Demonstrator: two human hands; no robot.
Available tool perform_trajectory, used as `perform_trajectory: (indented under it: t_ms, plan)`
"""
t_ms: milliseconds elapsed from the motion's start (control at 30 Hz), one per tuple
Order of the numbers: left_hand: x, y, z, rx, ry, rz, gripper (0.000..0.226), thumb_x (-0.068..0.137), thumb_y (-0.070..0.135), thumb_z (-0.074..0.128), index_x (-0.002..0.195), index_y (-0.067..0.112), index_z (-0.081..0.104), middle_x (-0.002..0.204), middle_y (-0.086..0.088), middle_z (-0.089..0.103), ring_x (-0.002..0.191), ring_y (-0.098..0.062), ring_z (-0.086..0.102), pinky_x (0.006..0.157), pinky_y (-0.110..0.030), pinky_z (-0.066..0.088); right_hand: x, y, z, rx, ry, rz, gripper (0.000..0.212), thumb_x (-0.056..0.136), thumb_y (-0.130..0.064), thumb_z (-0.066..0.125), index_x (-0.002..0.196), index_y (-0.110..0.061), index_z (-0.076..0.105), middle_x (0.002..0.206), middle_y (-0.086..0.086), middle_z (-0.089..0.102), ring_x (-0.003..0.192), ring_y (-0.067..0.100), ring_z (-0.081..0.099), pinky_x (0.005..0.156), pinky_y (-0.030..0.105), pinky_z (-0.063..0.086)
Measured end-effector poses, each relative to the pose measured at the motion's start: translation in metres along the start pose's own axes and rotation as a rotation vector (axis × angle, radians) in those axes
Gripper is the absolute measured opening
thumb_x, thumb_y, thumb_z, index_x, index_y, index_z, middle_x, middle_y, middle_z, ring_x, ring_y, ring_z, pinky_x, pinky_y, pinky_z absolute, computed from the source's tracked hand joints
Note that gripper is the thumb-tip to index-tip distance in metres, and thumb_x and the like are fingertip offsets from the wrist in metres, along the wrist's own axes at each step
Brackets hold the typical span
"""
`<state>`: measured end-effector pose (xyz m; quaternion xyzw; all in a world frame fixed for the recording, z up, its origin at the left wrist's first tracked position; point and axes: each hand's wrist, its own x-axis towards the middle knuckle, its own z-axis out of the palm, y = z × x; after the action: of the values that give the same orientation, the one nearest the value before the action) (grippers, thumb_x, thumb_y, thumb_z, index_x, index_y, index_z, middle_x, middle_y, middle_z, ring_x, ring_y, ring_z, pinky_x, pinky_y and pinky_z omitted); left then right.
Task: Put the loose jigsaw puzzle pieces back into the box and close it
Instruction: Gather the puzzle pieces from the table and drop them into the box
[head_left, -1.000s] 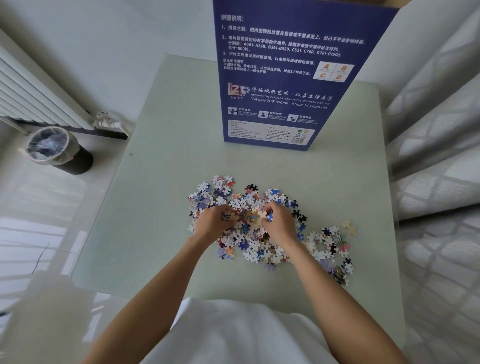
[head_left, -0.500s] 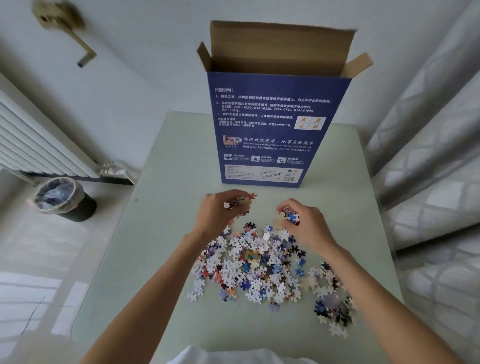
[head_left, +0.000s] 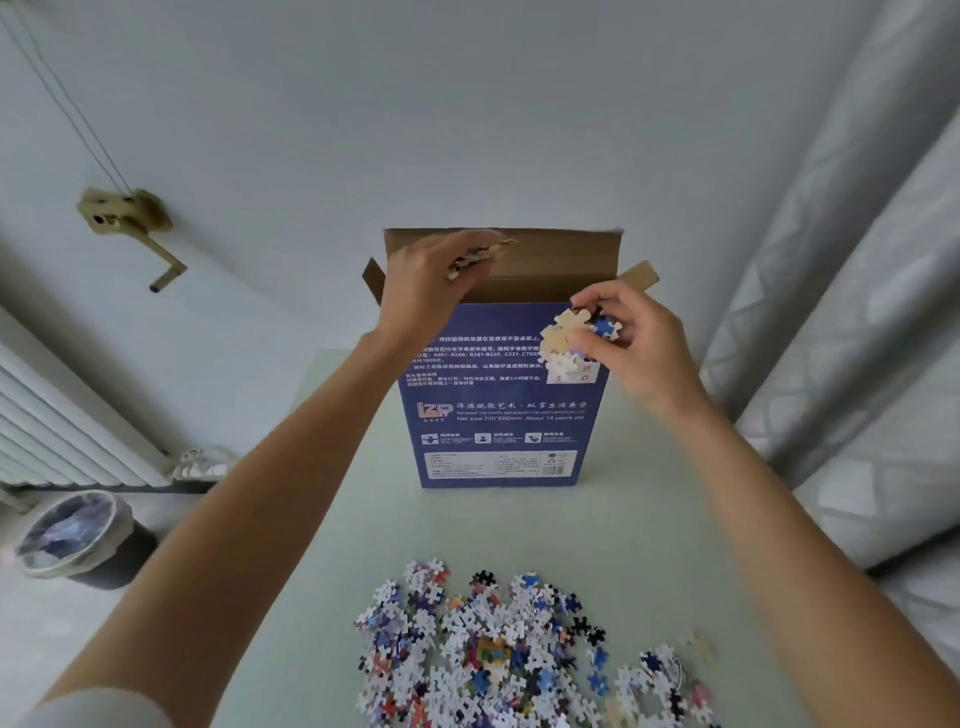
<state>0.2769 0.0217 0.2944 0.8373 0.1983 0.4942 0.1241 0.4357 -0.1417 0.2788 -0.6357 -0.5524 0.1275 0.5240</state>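
A tall blue puzzle box (head_left: 504, 426) stands upright at the far side of the pale green table (head_left: 322, 545), its brown top flaps open. My left hand (head_left: 431, 286) is raised over the open top and grips a small bunch of puzzle pieces (head_left: 475, 257). In front of the box's upper right corner, my right hand (head_left: 639, 343) pinches another bunch of pieces (head_left: 571, 338), beige, white and blue. A heap of loose pieces (head_left: 493, 654) lies on the table near me, with a smaller scatter (head_left: 665, 680) to its right.
A black waste bin (head_left: 83, 540) with a liner stands on the floor at the left, below a white radiator (head_left: 62, 436). Grey patterned curtains (head_left: 857, 322) hang along the right. A brass crank handle (head_left: 130, 223) is fixed on the wall behind.
Both hands rose from the heap with pieces in them, the left up over the box's open top, the right up to the box's upper right front. The camera tilted upward.
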Motion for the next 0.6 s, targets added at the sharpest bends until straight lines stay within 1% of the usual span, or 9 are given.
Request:
perform_trajectory:
  t_ms: [100,133,200,267,300,400,500,567,600]
  plan:
    - [0.003,-0.017,0.01,0.072,-0.16,-0.016,0.022,0.084,0.026,0.067,0.105,0.02,0.069,0.093,0.004,0.072,0.083,-0.009,0.067,0.071,-0.023,0.052,0.028,-0.003,0.001,-0.046,0.07,-0.083,0.027,0.082,-0.018,0.069,0.106,-0.013,0.056,0.102,-0.012,0.061,0.092,-0.006,0.058,0.075,0.009,0.048]
    - [0.003,-0.022,0.011,0.091,-0.207,-0.04,0.023,0.084,0.025,0.067,0.106,0.02,0.069,0.092,0.003,0.072,0.081,-0.011,0.067,0.069,-0.021,0.05,0.038,-0.003,0.001,-0.066,0.1,-0.117,0.026,0.083,-0.018,0.069,0.105,-0.013,0.057,0.103,-0.012,0.061,0.092,-0.005,0.058,0.079,0.012,0.049]
    - [0.003,-0.029,0.011,0.124,-0.295,-0.09,0.022,0.086,0.025,0.065,0.108,0.02,0.069,0.092,0.002,0.072,0.078,-0.012,0.064,0.066,-0.021,0.045,0.054,-0.003,0.002,-0.106,0.146,-0.19,0.025,0.083,-0.016,0.068,0.106,-0.013,0.058,0.102,-0.013,0.061,0.096,0.001,0.06,0.085,0.025,0.053]
    - [0.004,-0.032,0.01,0.168,-0.391,-0.132,0.021,0.091,0.025,0.059,0.108,0.02,0.069,0.093,0.003,0.071,0.077,-0.01,0.06,0.065,-0.021,0.041,0.067,-0.002,0.005,-0.162,0.167,-0.255,0.025,0.083,-0.015,0.067,0.107,-0.012,0.059,0.101,-0.013,0.062,0.097,0.008,0.062,0.084,0.035,0.054]
    - [0.004,-0.033,0.01,0.189,-0.431,-0.153,0.021,0.092,0.026,0.056,0.108,0.02,0.069,0.093,0.004,0.071,0.076,-0.008,0.059,0.066,-0.02,0.039,0.073,-0.001,0.008,-0.203,0.164,-0.281,0.025,0.084,-0.015,0.066,0.108,-0.011,0.059,0.101,-0.011,0.063,0.096,0.01,0.062,0.083,0.035,0.054]
    - [0.002,-0.034,0.006,0.229,-0.511,-0.19,0.026,0.095,0.035,0.049,0.107,0.022,0.068,0.087,0.004,0.07,0.067,-0.01,0.057,0.059,-0.023,0.037,0.086,0.002,0.016,-0.366,0.069,-0.302,0.032,0.087,-0.015,0.064,0.117,-0.015,0.055,0.107,0.0,0.067,0.095,0.017,0.065,0.081,0.027,0.05]
    - [-0.001,-0.03,0.002,0.236,-0.538,-0.192,0.026,0.094,0.037,0.05,0.105,0.023,0.068,0.081,0.007,0.066,0.059,-0.004,0.054,0.054,-0.021,0.036,0.093,0.007,0.022,-0.471,-0.103,-0.318,0.025,0.089,-0.017,0.06,0.114,-0.02,0.055,0.105,-0.002,0.068,0.093,0.018,0.065,0.081,0.035,0.052]
    - [-0.002,-0.027,-0.002,0.222,-0.528,-0.179,0.024,0.092,0.037,0.054,0.104,0.022,0.069,0.086,0.009,0.066,0.061,-0.001,0.054,0.058,-0.019,0.04,0.095,0.008,0.025,-0.498,-0.177,-0.319,0.015,0.09,-0.022,0.059,0.105,-0.023,0.06,0.095,-0.002,0.069,0.087,0.018,0.064,0.074,0.04,0.053]
    - [-0.003,-0.026,-0.004,0.212,-0.522,-0.167,0.023,0.091,0.036,0.055,0.103,0.022,0.069,0.09,0.008,0.068,0.068,-0.002,0.058,0.063,-0.02,0.044,0.096,0.007,0.027,-0.506,-0.201,-0.31,0.013,0.09,-0.023,0.058,0.102,-0.023,0.062,0.092,-0.001,0.069,0.085,0.017,0.063,0.072,0.039,0.052]
